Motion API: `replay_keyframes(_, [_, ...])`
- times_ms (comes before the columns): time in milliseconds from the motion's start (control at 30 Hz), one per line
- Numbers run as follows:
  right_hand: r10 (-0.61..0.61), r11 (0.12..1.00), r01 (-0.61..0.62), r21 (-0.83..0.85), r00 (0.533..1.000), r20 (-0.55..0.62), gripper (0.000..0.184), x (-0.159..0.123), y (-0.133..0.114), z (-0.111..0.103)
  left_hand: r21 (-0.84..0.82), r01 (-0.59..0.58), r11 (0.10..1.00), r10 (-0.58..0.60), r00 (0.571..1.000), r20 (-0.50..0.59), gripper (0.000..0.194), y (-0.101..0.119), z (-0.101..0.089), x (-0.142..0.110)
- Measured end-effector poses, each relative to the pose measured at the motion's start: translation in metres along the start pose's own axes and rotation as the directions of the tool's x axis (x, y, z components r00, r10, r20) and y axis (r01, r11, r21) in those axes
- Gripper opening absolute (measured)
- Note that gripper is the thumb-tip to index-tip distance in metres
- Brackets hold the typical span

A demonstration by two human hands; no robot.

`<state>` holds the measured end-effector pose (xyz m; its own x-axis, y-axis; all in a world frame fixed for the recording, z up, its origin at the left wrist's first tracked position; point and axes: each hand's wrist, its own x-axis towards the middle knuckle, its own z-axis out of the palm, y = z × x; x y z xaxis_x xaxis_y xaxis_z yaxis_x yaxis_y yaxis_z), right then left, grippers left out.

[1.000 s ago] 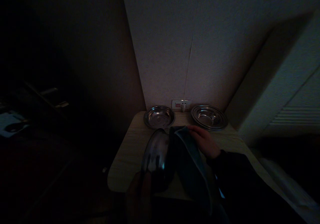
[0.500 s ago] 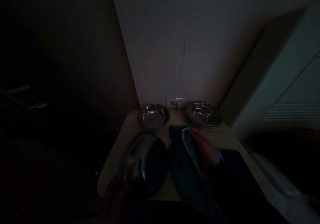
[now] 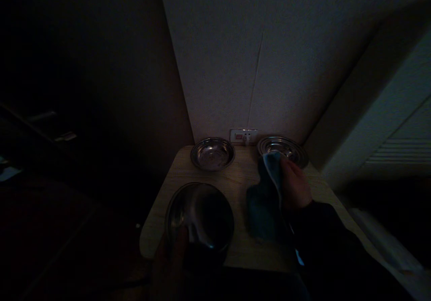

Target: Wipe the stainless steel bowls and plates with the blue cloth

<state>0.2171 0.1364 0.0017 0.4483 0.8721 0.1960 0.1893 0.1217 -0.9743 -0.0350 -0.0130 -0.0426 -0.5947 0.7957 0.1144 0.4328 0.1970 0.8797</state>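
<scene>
My left hand (image 3: 171,251) grips a shiny metal bowl (image 3: 205,220) at its near left rim, thumb on the outside. The bowl is tilted with its underside toward me, above the front of the small table. My right hand (image 3: 294,184) is closed on a dark teal cloth (image 3: 266,207), which hangs down to the right of the bowl, apart from it. The cloth's top edge overlaps the view of a stack of metal dishes (image 3: 283,144) at the back right. Dim light hides my left fingers behind the bowl.
Another metal dish (image 3: 213,154) sits at the back left of the pale wooden table (image 3: 178,168). Behind it, a wall socket (image 3: 244,136) with a plug is set low in the wall. A dark panel stands on the left, a louvred cabinet (image 3: 400,150) on the right.
My right hand has lifted the cloth up and right, away from the bowl. The bowl has turned so more of its underside faces me. The view has shifted slightly.
</scene>
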Motion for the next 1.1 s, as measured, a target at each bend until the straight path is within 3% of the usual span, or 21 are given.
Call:
replay_keyframes(100, [-0.120, 0.993, 0.118, -0.028, 0.990, -0.072, 0.035, 0.006, -0.030, 0.007, -0.018, 0.048, 0.999, -0.047, 0.998, 0.045, 0.036, 0.001, 0.001, 0.001])
replay_keyframes(200, [-0.206, 0.978, 0.207, 0.003, 0.976, 0.067, 0.031, -0.011, -0.036, 0.024, -0.073, 0.095, 0.993, -0.093, 0.995, 0.031, 0.033, 0.002, 0.007, -0.006])
replay_keyframes(300, [-0.091, 0.996, 0.085, 0.038, 0.974, 0.208, 0.030, -0.041, -0.017, 0.039, -0.123, 0.165, 0.979, -0.162, 0.986, 0.033, 0.034, 0.001, 0.014, -0.013])
replay_keyframes(467, [0.033, 0.996, -0.055, 0.069, 0.959, 0.282, 0.031, -0.082, 0.014, 0.038, -0.119, 0.281, 0.952, -0.274, 0.959, 0.067, 0.039, 0.004, 0.013, -0.010])
replay_keyframes(567, [-0.014, 0.990, -0.049, 0.131, 0.897, 0.443, 0.031, -0.099, 0.021, 0.026, -0.086, 0.307, 0.948, -0.296, 0.948, 0.116, 0.037, 0.014, 0.007, -0.008])
replay_keyframes(700, [-0.132, 0.991, 0.097, 0.090, 0.796, 0.591, 0.048, -0.111, 0.029, 0.011, -0.082, 0.210, 0.974, -0.205, 0.976, 0.069, 0.031, 0.022, 0.005, -0.012])
replay_keyframes(800, [-0.166, 0.982, 0.188, 0.021, 0.804, 0.571, 0.035, -0.110, 0.036, 0.008, -0.072, 0.212, 0.975, -0.204, 0.974, 0.098, 0.034, 0.021, 0.006, -0.012])
replay_keyframes(900, [-0.088, 0.993, 0.118, -0.027, 0.856, 0.509, 0.021, -0.098, 0.038, 0.006, -0.033, 0.201, 0.979, -0.196, 0.973, 0.120, 0.039, 0.014, 0.006, -0.011])
replay_keyframes(1000, [-0.033, 0.991, 0.077, -0.114, 0.938, 0.345, 0.024, -0.076, 0.035, 0.002, -0.014, 0.086, 0.996, -0.083, 0.989, 0.122, 0.039, 0.006, 0.006, -0.010])
replay_keyframes(1100, [-0.153, 0.946, 0.181, -0.268, 0.981, 0.120, 0.028, -0.055, 0.031, 0.000, -0.004, 0.018, 1.000, -0.018, 0.993, 0.114, 0.037, 0.001, 0.008, -0.015])
